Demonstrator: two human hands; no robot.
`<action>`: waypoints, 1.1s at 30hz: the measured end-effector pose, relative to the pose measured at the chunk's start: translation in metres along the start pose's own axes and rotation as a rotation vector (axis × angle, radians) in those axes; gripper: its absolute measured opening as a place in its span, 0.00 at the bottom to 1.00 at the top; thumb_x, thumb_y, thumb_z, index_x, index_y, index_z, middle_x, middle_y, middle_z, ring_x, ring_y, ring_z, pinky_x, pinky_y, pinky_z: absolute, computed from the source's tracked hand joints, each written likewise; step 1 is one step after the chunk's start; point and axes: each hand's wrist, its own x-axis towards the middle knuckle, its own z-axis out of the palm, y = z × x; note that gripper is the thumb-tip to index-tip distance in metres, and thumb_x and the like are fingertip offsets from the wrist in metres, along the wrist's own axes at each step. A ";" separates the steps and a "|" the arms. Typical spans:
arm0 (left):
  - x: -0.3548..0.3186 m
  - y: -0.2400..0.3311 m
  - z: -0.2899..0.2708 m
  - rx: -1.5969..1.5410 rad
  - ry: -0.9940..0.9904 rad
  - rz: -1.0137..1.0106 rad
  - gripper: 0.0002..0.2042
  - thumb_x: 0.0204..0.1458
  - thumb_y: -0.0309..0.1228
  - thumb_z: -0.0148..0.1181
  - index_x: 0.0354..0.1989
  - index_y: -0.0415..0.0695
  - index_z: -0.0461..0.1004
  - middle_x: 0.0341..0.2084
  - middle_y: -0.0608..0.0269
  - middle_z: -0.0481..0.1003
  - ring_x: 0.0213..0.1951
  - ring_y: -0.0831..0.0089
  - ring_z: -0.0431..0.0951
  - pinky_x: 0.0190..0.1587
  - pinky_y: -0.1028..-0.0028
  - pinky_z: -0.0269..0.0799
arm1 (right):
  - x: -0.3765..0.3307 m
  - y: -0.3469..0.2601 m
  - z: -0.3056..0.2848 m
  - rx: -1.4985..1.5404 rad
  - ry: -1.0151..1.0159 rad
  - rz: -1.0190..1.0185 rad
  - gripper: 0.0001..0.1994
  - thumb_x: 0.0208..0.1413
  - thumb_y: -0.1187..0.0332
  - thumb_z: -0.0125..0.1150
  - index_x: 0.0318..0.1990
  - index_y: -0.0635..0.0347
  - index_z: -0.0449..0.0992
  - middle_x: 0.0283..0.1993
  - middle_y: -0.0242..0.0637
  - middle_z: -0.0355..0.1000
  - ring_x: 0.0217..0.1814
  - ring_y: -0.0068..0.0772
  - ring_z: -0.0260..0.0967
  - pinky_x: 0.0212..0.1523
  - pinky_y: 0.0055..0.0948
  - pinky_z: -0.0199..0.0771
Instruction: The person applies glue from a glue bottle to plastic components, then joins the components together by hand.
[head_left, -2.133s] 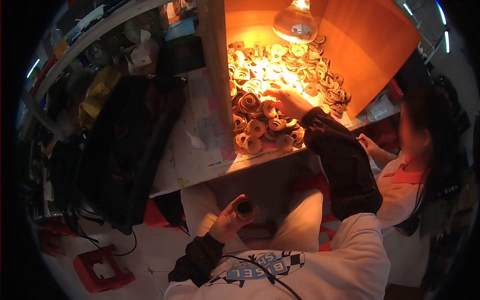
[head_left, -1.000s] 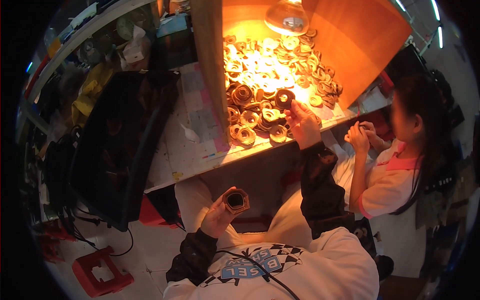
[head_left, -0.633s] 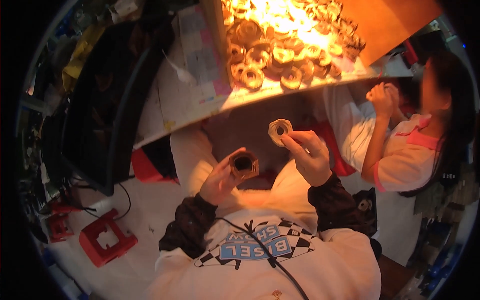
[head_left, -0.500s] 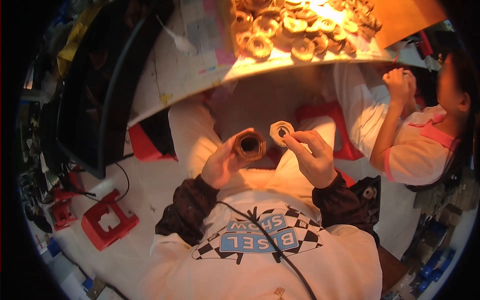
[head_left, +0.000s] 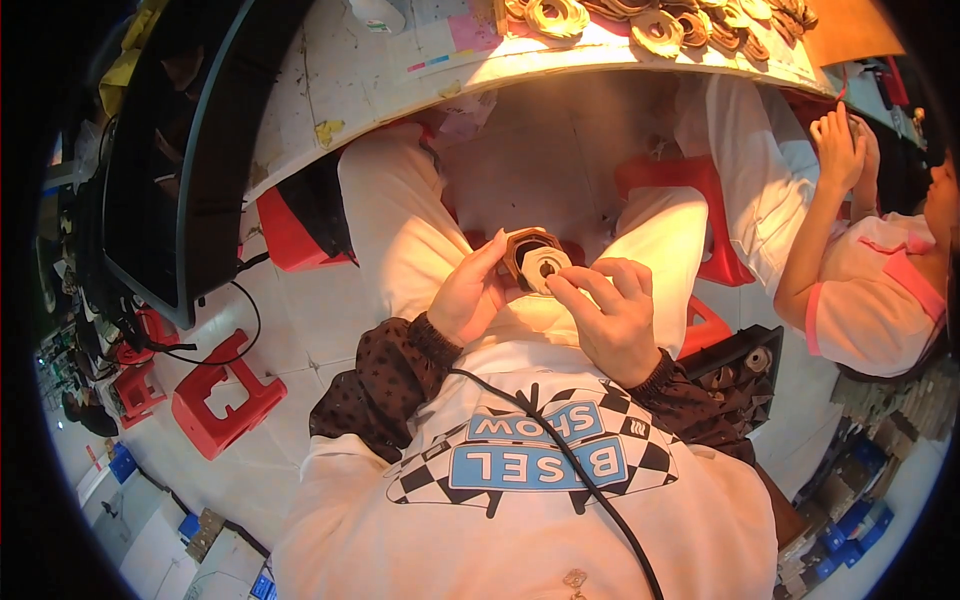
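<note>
Pale polygonal ring (head_left: 533, 268), its small central hole facing the viewer, partly overlapping the opening of a brown, hollow polygonal collar (head_left: 519, 241); contact between them indiscernible.

Octagonal rings (head_left: 537, 259) block the gap between left hand (head_left: 470, 296) and right hand (head_left: 614, 316); beyond, the legs (head_left: 393, 205) flank free room.

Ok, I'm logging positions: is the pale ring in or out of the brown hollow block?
Not fully in: the pale octagonal ring overlaps the brown hollow block off-centre, its outline visible. Whether any edge enters, I can't tell.
</note>
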 end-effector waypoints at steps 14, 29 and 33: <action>-0.002 -0.001 0.005 0.028 -0.006 -0.010 0.19 0.65 0.41 0.37 0.54 0.40 0.65 0.49 0.59 0.70 0.51 0.70 0.71 0.56 0.65 0.67 | 0.001 -0.001 0.012 -0.012 -0.013 0.044 0.16 0.38 0.70 0.60 0.39 0.57 0.75 0.40 0.27 0.70 0.43 0.29 0.65 0.49 0.33 0.58; -0.001 -0.004 0.004 0.040 -0.004 -0.012 0.19 0.65 0.41 0.38 0.54 0.41 0.65 0.48 0.60 0.70 0.50 0.71 0.71 0.55 0.64 0.69 | -0.001 0.001 0.015 -0.022 -0.024 0.039 0.15 0.38 0.70 0.60 0.39 0.57 0.75 0.39 0.27 0.69 0.42 0.29 0.65 0.48 0.33 0.58; -0.001 -0.004 0.005 0.044 -0.002 -0.015 0.19 0.65 0.41 0.38 0.54 0.41 0.65 0.48 0.60 0.70 0.50 0.71 0.71 0.54 0.64 0.70 | -0.002 0.001 0.014 0.014 -0.034 0.074 0.17 0.36 0.75 0.60 0.40 0.56 0.76 0.40 0.26 0.72 0.41 0.32 0.64 0.46 0.32 0.59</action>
